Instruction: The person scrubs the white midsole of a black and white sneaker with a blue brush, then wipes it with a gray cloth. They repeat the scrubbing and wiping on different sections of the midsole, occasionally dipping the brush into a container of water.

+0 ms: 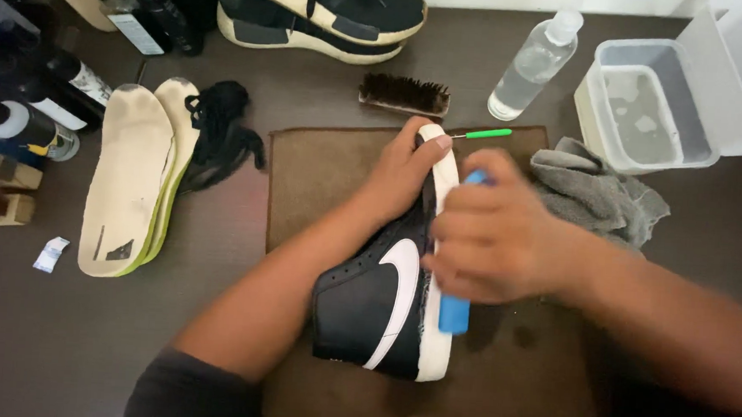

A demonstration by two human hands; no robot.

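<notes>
Lying on its side in the middle of the brown mat (305,171), the black high-top sneaker (374,310) with its white side mark and white sole is the landmark here. The right hand (492,232), blurred, has its fingers curled tight round a blue brush handle (454,310) pressed against the sneaker's sole edge. The left hand (403,164) grips the sneaker's toe end, fingers wrapped over it. Just right of the sneaker lies a crumpled grey cloth (596,191). Left of the sneaker sit two pale insoles (131,183) and black laces (219,129). Beyond the sneaker's toe lie a green-handled tool (485,133) and a dark bristle brush (404,93), then a clear bottle (535,61), a grey tub (647,104), and farthest another shoe (322,11)
</notes>
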